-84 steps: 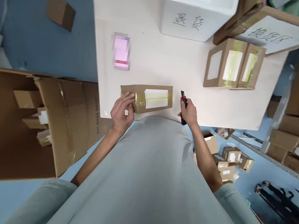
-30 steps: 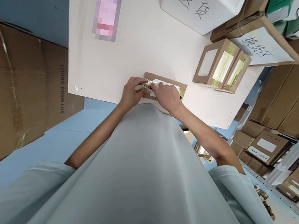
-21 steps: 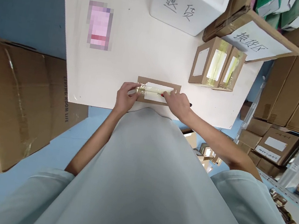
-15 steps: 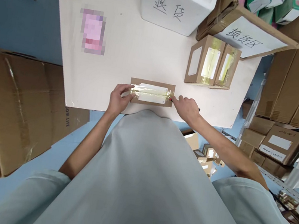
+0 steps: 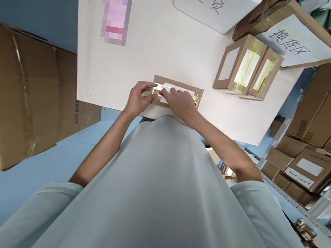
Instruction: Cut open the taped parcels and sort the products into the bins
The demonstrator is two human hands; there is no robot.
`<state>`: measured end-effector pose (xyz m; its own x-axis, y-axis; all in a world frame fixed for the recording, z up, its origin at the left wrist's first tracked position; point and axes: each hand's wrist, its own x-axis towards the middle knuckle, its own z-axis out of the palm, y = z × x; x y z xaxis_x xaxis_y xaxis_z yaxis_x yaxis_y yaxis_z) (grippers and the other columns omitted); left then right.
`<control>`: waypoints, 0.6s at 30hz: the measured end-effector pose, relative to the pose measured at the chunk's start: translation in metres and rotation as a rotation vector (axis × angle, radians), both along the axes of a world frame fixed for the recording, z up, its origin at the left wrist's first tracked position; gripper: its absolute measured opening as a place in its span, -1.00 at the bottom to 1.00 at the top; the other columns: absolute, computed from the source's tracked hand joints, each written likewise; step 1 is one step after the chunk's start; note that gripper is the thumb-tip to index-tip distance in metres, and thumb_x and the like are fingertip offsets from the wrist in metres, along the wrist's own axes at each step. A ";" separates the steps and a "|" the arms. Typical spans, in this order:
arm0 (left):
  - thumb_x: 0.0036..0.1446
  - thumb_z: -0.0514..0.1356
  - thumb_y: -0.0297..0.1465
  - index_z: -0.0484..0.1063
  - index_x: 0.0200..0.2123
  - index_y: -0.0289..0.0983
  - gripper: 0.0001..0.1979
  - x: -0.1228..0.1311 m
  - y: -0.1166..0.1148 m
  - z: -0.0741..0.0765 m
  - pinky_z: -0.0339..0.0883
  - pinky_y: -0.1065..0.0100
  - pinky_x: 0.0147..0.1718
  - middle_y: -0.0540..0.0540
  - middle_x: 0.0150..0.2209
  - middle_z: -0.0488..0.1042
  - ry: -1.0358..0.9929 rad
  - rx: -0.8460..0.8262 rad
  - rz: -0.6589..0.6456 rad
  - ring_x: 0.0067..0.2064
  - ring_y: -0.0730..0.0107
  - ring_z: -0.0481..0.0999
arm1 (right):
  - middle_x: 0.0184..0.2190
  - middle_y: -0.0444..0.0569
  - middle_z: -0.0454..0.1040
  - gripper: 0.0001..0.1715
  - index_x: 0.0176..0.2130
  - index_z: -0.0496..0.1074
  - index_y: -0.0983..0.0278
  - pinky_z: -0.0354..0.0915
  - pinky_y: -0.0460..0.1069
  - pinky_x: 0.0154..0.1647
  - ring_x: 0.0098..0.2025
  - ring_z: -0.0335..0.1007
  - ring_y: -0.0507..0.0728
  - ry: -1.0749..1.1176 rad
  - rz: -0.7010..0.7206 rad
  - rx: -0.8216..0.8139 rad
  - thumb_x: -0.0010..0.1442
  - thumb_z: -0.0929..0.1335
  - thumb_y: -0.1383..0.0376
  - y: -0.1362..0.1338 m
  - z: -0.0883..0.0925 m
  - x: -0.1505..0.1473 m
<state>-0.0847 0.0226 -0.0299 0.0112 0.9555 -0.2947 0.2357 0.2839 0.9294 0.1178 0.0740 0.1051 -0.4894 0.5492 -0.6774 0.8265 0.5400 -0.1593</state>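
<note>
A small taped cardboard box (image 5: pixel 178 83) with a white label under shiny clear tape lies near the table's front edge. My left hand (image 5: pixel 140 96) grips its left end, fingers at the back and thumb nearer me. My right hand (image 5: pixel 183 103) is closed over the middle of the box and covers much of the label. From its fingers pokes the red tip of a slim dark tool (image 5: pixel 160 93), close to my left fingertips and over the taped seam. Most of that tool is hidden in the hand.
Two taped cartons (image 5: pixel 240 66) stand together at the right of the white table (image 5: pixel 147 37). Behind them are a white foam bin (image 5: pixel 215 6) and a large open carton (image 5: pixel 301 40) holding green boxes. A pixelated pink item (image 5: pixel 116 15) lies far left; a big carton (image 5: pixel 22 97) stands beside the table.
My right hand has moved left along the box with the tool, from its right end to near my left hand. My left hand stays on the left end. The view has shifted.
</note>
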 end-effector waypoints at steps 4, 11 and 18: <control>0.26 0.42 -0.33 0.65 0.16 -0.17 -0.60 -0.001 -0.002 -0.004 0.51 -0.08 0.45 -0.21 0.24 0.58 -0.028 0.023 -0.004 0.30 0.05 0.64 | 0.16 0.30 0.61 -0.36 0.50 0.29 0.38 0.34 0.09 -0.04 0.08 0.63 0.30 -0.029 -0.003 0.007 0.63 0.03 0.47 0.000 0.010 -0.006; 0.26 0.43 -0.29 0.66 0.15 -0.16 -0.61 0.000 -0.003 -0.001 0.58 -0.03 0.37 -0.20 0.23 0.58 -0.001 0.011 -0.002 0.30 0.04 0.62 | 0.11 0.37 0.64 -0.40 0.37 0.44 0.44 0.35 0.13 0.00 0.09 0.65 0.35 -0.078 -0.063 0.034 0.59 0.06 0.53 -0.004 0.007 0.009; 0.29 0.42 -0.29 0.67 0.17 -0.17 -0.60 0.003 -0.006 0.005 0.61 -0.04 0.36 -0.23 0.23 0.56 0.020 0.010 0.006 0.29 0.04 0.62 | 0.11 0.36 0.65 -0.41 0.38 0.43 0.39 0.26 0.09 -0.11 0.10 0.67 0.34 -0.253 -0.147 0.041 0.57 0.10 0.57 -0.021 0.019 0.097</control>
<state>-0.0820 0.0167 -0.0244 0.0000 0.9584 -0.2856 0.2531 0.2763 0.9271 0.2148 0.0534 0.1244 -0.2209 0.6310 -0.7437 0.9070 0.4132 0.0812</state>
